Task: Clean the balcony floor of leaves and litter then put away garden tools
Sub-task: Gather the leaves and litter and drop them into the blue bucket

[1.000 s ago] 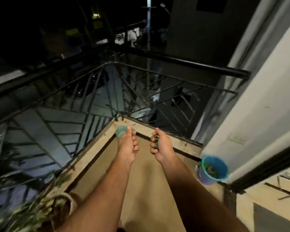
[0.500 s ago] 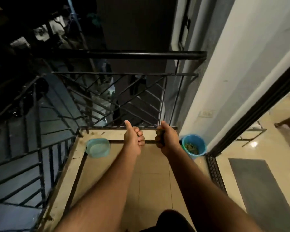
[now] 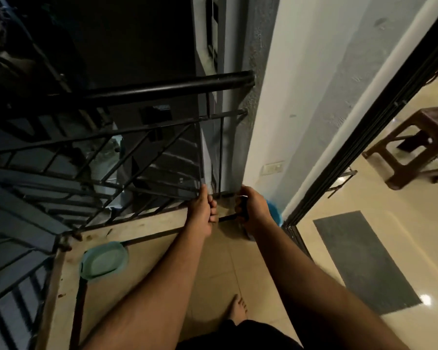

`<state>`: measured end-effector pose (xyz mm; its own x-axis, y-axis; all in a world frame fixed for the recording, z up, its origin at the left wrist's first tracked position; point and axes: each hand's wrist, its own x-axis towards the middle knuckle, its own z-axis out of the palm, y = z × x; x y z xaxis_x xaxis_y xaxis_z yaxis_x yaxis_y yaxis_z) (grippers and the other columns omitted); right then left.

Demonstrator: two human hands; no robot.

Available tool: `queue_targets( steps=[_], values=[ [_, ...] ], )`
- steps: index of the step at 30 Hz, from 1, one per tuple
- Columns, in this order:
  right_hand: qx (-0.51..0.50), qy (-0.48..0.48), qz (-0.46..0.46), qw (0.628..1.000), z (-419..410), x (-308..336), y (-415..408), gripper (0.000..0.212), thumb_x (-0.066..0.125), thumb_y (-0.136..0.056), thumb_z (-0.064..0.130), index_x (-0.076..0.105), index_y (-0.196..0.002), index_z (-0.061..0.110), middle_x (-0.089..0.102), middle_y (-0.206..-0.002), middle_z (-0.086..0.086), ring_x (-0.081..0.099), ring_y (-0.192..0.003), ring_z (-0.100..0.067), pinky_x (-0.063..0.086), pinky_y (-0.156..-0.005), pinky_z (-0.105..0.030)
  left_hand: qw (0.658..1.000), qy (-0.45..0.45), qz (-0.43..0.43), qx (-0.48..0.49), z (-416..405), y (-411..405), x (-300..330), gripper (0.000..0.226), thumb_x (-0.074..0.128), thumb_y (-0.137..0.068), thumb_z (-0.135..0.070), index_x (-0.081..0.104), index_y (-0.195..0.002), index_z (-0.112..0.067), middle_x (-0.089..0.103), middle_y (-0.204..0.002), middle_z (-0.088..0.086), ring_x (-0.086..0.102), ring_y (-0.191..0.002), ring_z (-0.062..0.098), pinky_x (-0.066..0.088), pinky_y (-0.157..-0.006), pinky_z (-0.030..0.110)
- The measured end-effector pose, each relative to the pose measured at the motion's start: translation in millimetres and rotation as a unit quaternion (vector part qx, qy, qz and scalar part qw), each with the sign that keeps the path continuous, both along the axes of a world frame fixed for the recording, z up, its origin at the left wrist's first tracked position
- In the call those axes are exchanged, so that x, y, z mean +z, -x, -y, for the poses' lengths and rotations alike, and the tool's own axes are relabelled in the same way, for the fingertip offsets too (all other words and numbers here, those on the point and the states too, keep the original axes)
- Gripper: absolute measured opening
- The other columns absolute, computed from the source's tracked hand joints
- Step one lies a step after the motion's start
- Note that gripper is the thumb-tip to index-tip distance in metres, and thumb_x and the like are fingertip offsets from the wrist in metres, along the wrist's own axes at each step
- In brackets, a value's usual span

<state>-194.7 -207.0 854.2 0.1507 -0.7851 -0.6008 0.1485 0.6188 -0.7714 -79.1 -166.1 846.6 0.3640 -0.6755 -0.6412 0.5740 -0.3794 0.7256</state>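
outdoors at night, both bare arms reach forward over the balcony floor (image 3: 213, 269), a run of beige tiles edged by a pale stone border. the left hand (image 3: 203, 210) is curled into a loose fist with the thumb up, fingers pressed together, and nothing can be seen inside it. just to its right, apart from it, the right hand (image 3: 250, 209) is closed around a dark object (image 3: 243, 210) whose kind cannot be made out; only a short black strip shows between the fingers. behind the right hand, at the far right corner of the floor against the white wall (image 3: 288, 97), stands a blue bucket (image 3: 274, 213), mostly hidden by the wrist, so its contents cannot be seen. at the near left of the floor, beside the stone border, lies a pale green basin (image 3: 104, 260), shallow and open side up. a black metal railing (image 3: 142, 92) with slanted bars runs along the far and left edges of the balcony, its thick top rail meeting the wall. a bare foot (image 3: 238, 309) stands on the tiles near the bottom, between the two arms. to the right, past a dark sliding door frame (image 3: 364, 127), a lit room shows glossy cream tiles, a grey mat (image 3: 364, 261) just inside the threshold, and a brown plastic stool (image 3: 415, 145) farther in. a small white switch plate (image 3: 273, 168) sits low on the wall above the bucket.
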Motion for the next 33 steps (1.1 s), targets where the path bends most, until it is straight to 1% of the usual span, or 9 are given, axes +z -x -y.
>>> queue_targets(
  steps=[3,5,9,11,14,18,23,28,33],
  values=[
    [-0.004,0.012,-0.004,1.0,45,4,14,0.026,0.049,-0.098,0.029,0.053,-0.075,0.016,0.049,-0.056,0.001,0.04,-0.039,-0.009,0.026,-0.037,-0.019,1.0,0.003,-0.017,-0.007,47,13,-4,0.048,0.044,-0.099,-0.055,0.04,-0.065,-0.021,0.037,-0.046,-0.007,0.024,-0.033,0.005,0.014,-0.031,0.018],
    [-0.041,-0.015,0.009,0.999,68,1,26,0.026,0.049,-0.099,0.029,0.053,-0.077,0.016,0.05,-0.054,0.002,0.043,-0.038,-0.008,0.029,-0.034,-0.018,0.999,-0.01,-0.018,-0.032,72,23,-6,0.049,0.043,-0.099,-0.057,0.038,-0.064,-0.022,0.035,-0.048,-0.007,0.022,-0.033,0.006,0.013,-0.032,0.018],
    [-0.099,-0.057,0.038,0.993,104,-18,48,0.025,0.052,-0.097,0.033,0.052,-0.077,0.018,0.045,-0.062,0.002,0.036,-0.044,-0.009,0.023,-0.037,-0.02,0.996,-0.025,-0.013,-0.085,118,41,-15,0.05,0.041,-0.099,-0.058,0.038,-0.064,-0.023,0.034,-0.048,-0.007,0.02,-0.033,0.006,0.011,-0.033,0.019],
    [-0.134,-0.073,0.05,0.987,120,-27,58,0.027,0.051,-0.098,0.032,0.052,-0.075,0.018,0.044,-0.061,0.002,0.034,-0.047,-0.01,0.02,-0.039,-0.02,0.992,-0.036,-0.012,-0.124,144,48,-20,0.05,0.04,-0.1,-0.057,0.037,-0.064,-0.023,0.034,-0.047,-0.007,0.02,-0.032,0.006,0.011,-0.034,0.019],
    [-0.179,-0.067,0.059,0.98,139,-37,69,0.031,0.048,-0.1,0.029,0.05,-0.071,0.017,0.041,-0.059,0.0,0.032,-0.047,-0.012,0.018,-0.035,-0.019,0.982,-0.05,-0.005,-0.18,178,55,-33,0.047,0.041,-0.101,-0.053,0.037,-0.066,-0.023,0.035,-0.048,-0.006,0.021,-0.034,0.007,0.011,-0.034,0.019],
    [-0.254,-0.069,0.028,0.964,174,-53,75,0.032,0.047,-0.1,0.027,0.049,-0.071,0.016,0.04,-0.057,0.0,0.034,-0.041,-0.011,0.022,-0.034,-0.019,0.956,-0.072,0.005,-0.285,230,61,-57,0.042,0.042,-0.104,-0.046,0.039,-0.07,-0.021,0.038,-0.05,-0.005,0.027,-0.038,0.007,0.017,-0.033,0.018],
    [-0.341,-0.088,-0.005,0.936,206,-77,69,0.031,0.051,-0.098,0.03,0.051,-0.068,0.019,0.043,-0.059,0.0,0.038,-0.044,-0.011,0.029,-0.034,-0.02,0.92,-0.106,0.048,-0.374,283,56,-83,0.039,0.042,-0.105,-0.038,0.042,-0.071,-0.02,0.042,-0.057,-0.001,0.033,-0.037,0.008,0.021,-0.036,0.017],
    [-0.402,-0.144,0.03,0.904,209,-111,62,0.03,0.048,-0.099,0.031,0.048,-0.071,0.02,0.039,-0.059,0.002,0.033,-0.042,-0.01,0.019,-0.037,-0.019,0.879,-0.158,0.088,-0.44,302,55,-118,0.04,0.04,-0.106,-0.037,0.043,-0.071,-0.018,0.044,-0.056,0.0,0.036,-0.039,0.009,0.024,-0.038,0.018],
    [-0.429,-0.199,0.053,0.88,194,-160,62,0.028,0.048,-0.1,0.03,0.051,-0.075,0.017,0.042,-0.06,0.002,0.034,-0.043,-0.01,0.019,-0.039,-0.02,0.838,-0.195,0.132,-0.493,304,60,-163,0.038,0.04,-0.106,-0.037,0.046,-0.074,-0.018,0.046,-0.058,0.001,0.04,-0.045,0.012,0.028,-0.042,0.021]
  ],
)
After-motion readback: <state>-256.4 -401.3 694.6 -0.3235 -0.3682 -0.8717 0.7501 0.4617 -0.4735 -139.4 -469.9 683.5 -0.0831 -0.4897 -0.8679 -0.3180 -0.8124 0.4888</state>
